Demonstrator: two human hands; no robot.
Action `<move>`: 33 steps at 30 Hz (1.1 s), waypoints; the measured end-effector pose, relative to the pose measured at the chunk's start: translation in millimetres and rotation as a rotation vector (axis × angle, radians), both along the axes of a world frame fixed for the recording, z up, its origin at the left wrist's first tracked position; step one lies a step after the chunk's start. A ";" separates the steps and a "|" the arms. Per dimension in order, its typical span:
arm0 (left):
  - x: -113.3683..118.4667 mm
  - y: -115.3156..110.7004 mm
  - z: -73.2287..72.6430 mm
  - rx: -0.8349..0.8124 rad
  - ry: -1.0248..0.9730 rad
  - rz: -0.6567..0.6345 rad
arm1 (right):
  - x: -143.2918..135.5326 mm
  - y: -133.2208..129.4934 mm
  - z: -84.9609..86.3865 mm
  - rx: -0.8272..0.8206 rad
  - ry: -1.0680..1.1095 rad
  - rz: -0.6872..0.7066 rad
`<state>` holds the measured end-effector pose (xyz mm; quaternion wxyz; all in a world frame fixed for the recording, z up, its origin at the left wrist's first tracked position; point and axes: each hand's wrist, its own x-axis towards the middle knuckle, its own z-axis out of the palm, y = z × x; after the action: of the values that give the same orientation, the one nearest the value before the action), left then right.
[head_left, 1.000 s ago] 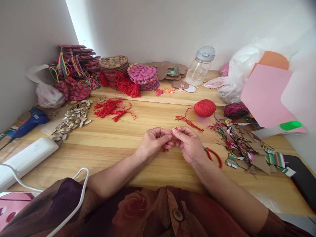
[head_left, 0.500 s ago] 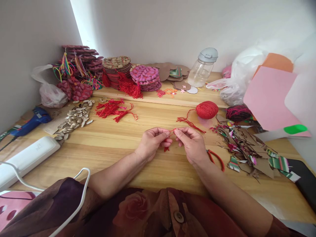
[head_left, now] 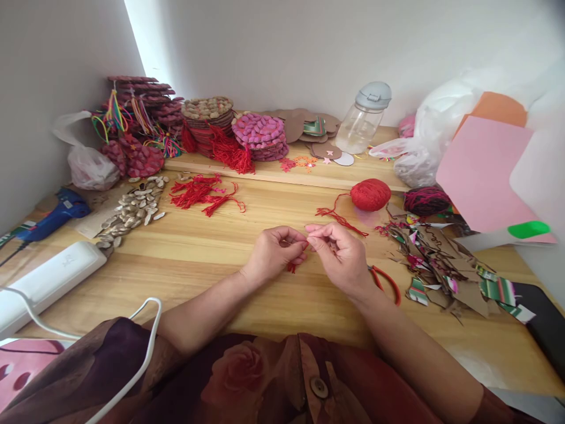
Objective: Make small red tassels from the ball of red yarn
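Over the middle of the desk, my left hand [head_left: 278,253] is closed around a small red yarn tassel [head_left: 292,268], whose ends hang below the fingers. My right hand [head_left: 339,256] pinches at the top of it, where a bit of red yarn shows between the fingertips of both hands. The rest of the tassel is hidden by my fingers. Beyond my right hand sits a ball of red yarn [head_left: 371,195], with loose red strands [head_left: 342,220] trailing from it. Orange-red handled pliers [head_left: 392,285] lie beside my right wrist, partly covered by it.
A pile of red tassels [head_left: 196,193] and peanut shells [head_left: 132,212] lie left. Cardboard scraps [head_left: 459,265] spread on the right. Along the raised shelf [head_left: 265,171] stand decorated round stacks and a water bottle [head_left: 362,121]. A blue glue gun [head_left: 62,215] and white power strip [head_left: 53,288] are far left.
The two hands were slightly apart with red yarn stretched between them. Now my right fingers have moved left against the left fingertips, and the tassel has shifted slightly left.
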<state>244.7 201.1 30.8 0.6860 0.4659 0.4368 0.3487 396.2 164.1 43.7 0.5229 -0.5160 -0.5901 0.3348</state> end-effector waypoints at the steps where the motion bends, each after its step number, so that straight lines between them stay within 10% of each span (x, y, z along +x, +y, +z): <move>1: -0.5 -0.1 0.1 0.019 0.008 -0.013 | 0.8 0.5 0.4 -0.020 -0.017 -0.003; 33: 2.2 -7.7 -4.2 0.274 -0.056 0.120 | -8.1 2.6 -1.5 -0.659 0.864 0.158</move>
<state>246.9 193.4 26.6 0.6058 0.5181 0.3930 0.4584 388.1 166.7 42.2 0.5014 -0.4224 -0.2226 0.7216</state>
